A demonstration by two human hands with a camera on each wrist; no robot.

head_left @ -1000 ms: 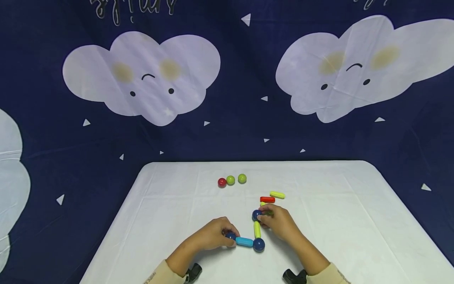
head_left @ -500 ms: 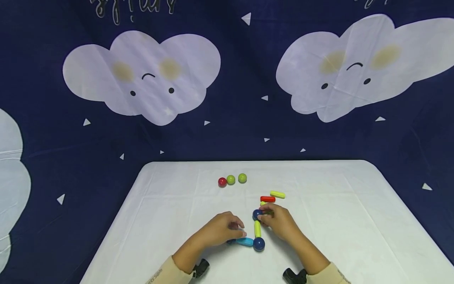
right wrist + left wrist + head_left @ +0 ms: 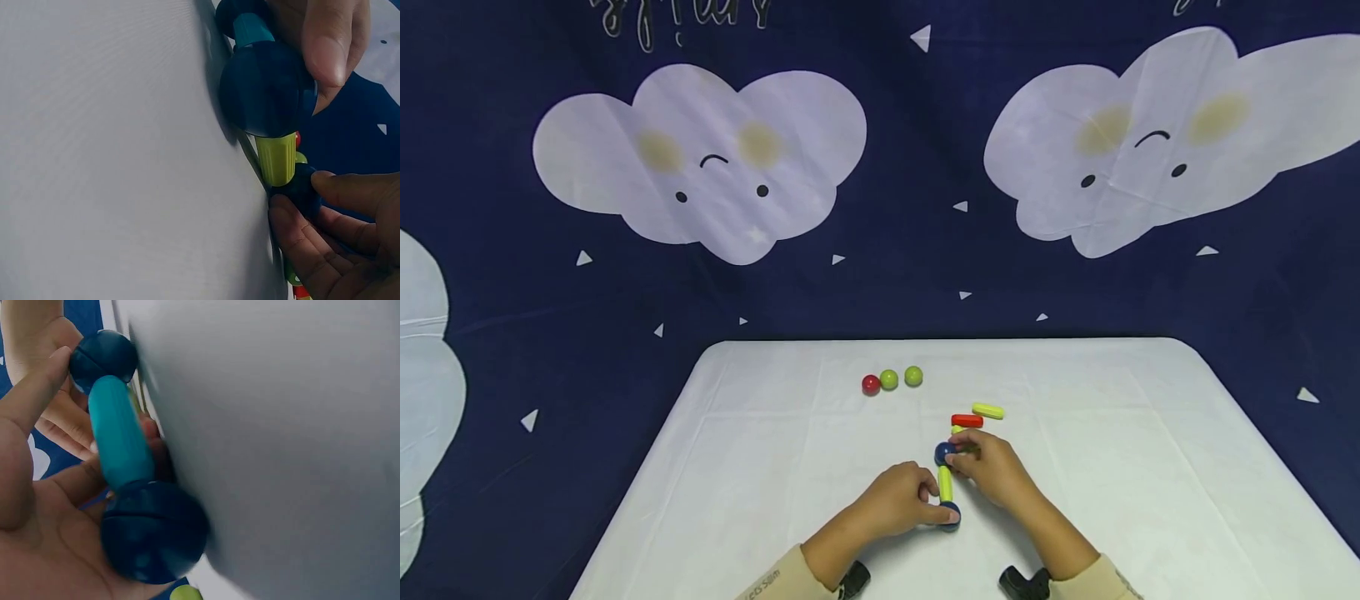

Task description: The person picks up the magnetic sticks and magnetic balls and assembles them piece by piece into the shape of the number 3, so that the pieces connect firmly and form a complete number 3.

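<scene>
The left hand (image 3: 901, 502) is gripping a teal rod (image 3: 119, 439) with a dark blue ball at each end, near the front of the white table (image 3: 1150, 467). The right hand (image 3: 992, 467) is pinching another dark blue ball (image 3: 943, 453), just beyond. A yellow-green rod (image 3: 945, 483) is joining that ball to the left hand's end ball (image 3: 267, 87). The hands are lying close together. Farther off, a red rod (image 3: 966, 421), a yellow rod (image 3: 988, 411) and three loose balls (image 3: 891, 381) are resting.

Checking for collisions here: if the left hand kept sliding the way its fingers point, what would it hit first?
Probably the yellow-green rod, just beyond the left hand, with the right hand behind it; depth is unclear.
</scene>
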